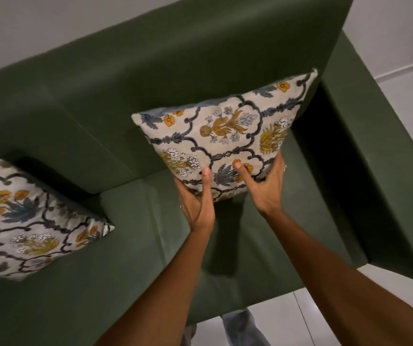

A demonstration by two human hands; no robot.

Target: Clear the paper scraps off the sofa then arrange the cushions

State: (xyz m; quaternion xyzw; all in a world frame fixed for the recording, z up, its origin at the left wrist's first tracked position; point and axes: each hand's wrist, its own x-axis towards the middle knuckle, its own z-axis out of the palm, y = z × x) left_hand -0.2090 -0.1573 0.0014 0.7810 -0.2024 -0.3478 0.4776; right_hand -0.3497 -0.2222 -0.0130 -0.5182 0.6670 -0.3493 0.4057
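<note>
A floral cushion (pixel 227 136), cream with yellow and blue flowers, is held up above the right end of the green sofa (pixel 125 245), its top near the backrest. My left hand (pixel 196 201) grips its lower left corner and my right hand (pixel 265 186) grips its lower right edge, thumbs on the front face. A second floral cushion (pixel 25 221) lies tilted on the seat at the left. No paper scraps show on the seat.
The sofa's right armrest (pixel 375 171) stands just right of the held cushion. The backrest (pixel 175 58) meets a pale wall behind. White floor tiles (pixel 300 320) and my trouser legs show below the seat's front edge.
</note>
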